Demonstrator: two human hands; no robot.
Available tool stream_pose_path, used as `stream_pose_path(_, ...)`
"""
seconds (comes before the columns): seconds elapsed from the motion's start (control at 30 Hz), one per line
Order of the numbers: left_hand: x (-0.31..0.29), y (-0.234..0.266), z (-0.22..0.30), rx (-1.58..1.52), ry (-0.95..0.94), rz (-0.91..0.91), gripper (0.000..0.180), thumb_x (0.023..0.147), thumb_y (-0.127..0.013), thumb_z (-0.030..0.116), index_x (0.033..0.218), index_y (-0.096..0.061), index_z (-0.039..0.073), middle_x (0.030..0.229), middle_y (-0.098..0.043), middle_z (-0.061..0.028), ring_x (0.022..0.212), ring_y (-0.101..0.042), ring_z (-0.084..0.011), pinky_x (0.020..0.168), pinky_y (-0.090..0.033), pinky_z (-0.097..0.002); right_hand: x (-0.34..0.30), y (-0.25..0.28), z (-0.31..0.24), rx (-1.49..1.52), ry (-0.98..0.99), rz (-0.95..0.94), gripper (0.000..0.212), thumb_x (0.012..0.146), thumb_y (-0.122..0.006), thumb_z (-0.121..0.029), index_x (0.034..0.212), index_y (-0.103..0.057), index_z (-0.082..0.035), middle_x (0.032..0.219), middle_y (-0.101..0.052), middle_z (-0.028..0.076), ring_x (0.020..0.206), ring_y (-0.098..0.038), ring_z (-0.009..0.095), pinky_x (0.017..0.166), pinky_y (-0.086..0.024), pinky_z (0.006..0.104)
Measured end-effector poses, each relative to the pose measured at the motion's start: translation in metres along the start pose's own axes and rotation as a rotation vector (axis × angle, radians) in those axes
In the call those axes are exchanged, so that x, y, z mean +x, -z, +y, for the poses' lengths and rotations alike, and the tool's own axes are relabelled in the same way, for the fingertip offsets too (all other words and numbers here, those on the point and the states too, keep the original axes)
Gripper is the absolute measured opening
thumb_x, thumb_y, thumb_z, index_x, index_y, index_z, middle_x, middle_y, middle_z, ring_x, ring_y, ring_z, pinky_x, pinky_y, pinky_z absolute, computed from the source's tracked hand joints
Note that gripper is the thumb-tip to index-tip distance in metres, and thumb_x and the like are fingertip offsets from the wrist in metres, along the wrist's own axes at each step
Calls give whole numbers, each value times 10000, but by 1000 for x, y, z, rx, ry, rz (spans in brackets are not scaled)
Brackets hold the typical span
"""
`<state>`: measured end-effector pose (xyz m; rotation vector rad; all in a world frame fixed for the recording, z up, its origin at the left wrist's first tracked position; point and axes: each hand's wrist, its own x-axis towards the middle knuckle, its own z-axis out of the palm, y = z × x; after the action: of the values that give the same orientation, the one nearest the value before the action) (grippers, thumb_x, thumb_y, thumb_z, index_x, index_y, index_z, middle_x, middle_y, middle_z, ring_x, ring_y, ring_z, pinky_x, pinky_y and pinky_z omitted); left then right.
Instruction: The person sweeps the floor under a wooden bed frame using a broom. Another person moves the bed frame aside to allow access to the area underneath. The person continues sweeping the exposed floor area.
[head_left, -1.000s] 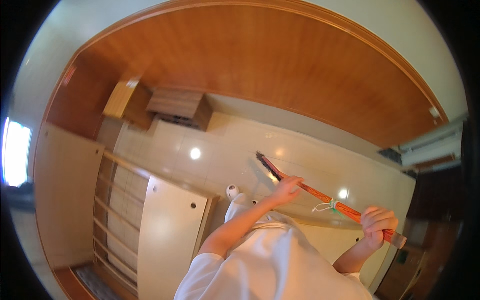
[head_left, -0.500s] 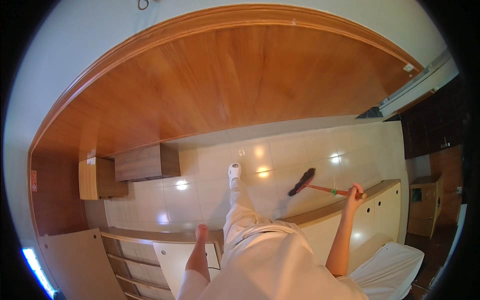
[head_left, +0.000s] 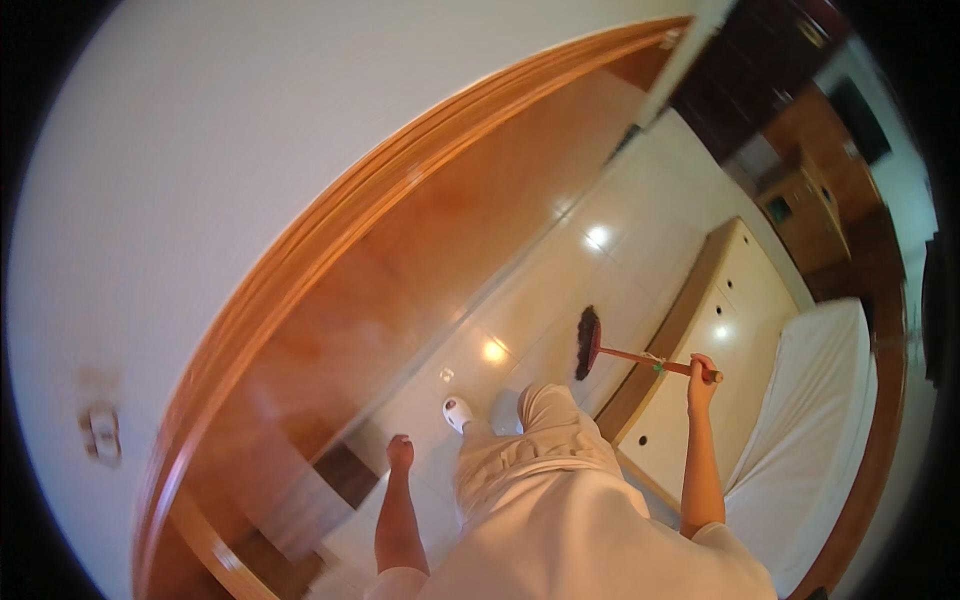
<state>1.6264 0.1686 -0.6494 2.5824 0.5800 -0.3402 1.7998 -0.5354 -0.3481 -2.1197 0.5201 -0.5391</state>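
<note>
A broom [head_left: 628,357] with a reddish handle and dark bristles [head_left: 587,343] crosses in front of me, its head over the tiled floor. My right hand [head_left: 702,380] is wrapped round the handle near its end, with the tip sticking out past the fist. Something green is tied round the handle just beyond that hand. My left hand [head_left: 401,452] hangs low at my left side, fingers curled in, with nothing seen in it. One white shoe [head_left: 457,414] shows on the floor ahead of my legs. A small pale patch [head_left: 446,375] lies near it.
A long wooden panel [head_left: 380,270] runs along the left. On the right are a cream board with round holes [head_left: 690,390] and a white-covered mattress [head_left: 815,390]. A small wooden cabinet [head_left: 805,215] and dark door [head_left: 750,80] stand at the far right.
My view has turned to the right, tilting the panel and bringing more of the mattress into sight. The broom, still in my right hand, now has its head turned more upright in view.
</note>
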Motion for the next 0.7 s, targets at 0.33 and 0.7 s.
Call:
stream_pose_path(0.33,221,55,305,-185,-423,-369,135,924,-576,114,932,-688,39,738,-693,-95,678,-676,-185,644,-524,-330,-37,78,149,328,-429,840,90,918,-553,-83,878,-631,-62,790,-605,18,687,-559,108,616,-458,246)
stream_pose_path(0.7,252,-42,419,-204,-436,-370,177,936,-548,119,918,-698,27,849,-716,-159,759,-687,-222,697,-541,-369,78,52,115,331,-315,951,140,915,-524,-15,805,-608,-34,710,-553,21,558,-554,99,500,-436,257)
